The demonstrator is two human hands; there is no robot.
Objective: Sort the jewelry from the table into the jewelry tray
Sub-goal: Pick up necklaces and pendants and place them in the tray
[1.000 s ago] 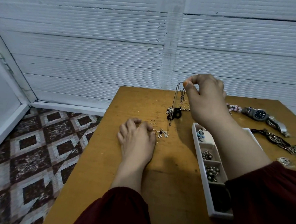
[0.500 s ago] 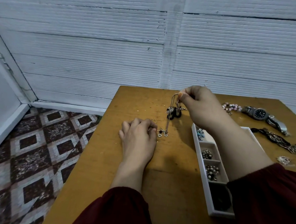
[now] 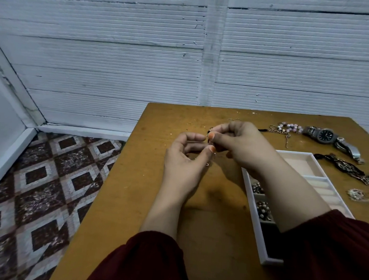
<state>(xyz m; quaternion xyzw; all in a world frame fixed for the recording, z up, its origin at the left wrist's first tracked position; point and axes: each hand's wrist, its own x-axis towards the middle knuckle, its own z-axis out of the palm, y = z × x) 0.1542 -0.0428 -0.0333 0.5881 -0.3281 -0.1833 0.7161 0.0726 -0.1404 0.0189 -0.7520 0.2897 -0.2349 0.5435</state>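
Both hands meet over the middle of the wooden table [image 3: 154, 202]. My right hand [image 3: 239, 142] pinches a thin silver chain necklace with small dark charms [image 3: 209, 132], mostly hidden between the fingers. My left hand [image 3: 184, 157] is raised beside it, fingers curled, thumb and fingertips touching the same necklace; a small charm [image 3: 208, 164] dangles under the thumb. The white jewelry tray [image 3: 258, 229] lies to the right, under my right forearm, with beaded pieces [image 3: 263, 210] in its near compartments.
On the table at the right lie a pink bead bracelet [image 3: 290, 127], a dark-dial wristwatch [image 3: 326, 135], a black braided bracelet [image 3: 344, 167] and a small sparkly piece [image 3: 357, 194]. The table's left edge drops to a patterned tile floor [image 3: 38, 185]. A white ribbed wall stands behind.
My right hand has come down and nearer with the necklace. My left hand has lifted off the table and joined it at the necklace. The view has shifted slightly.
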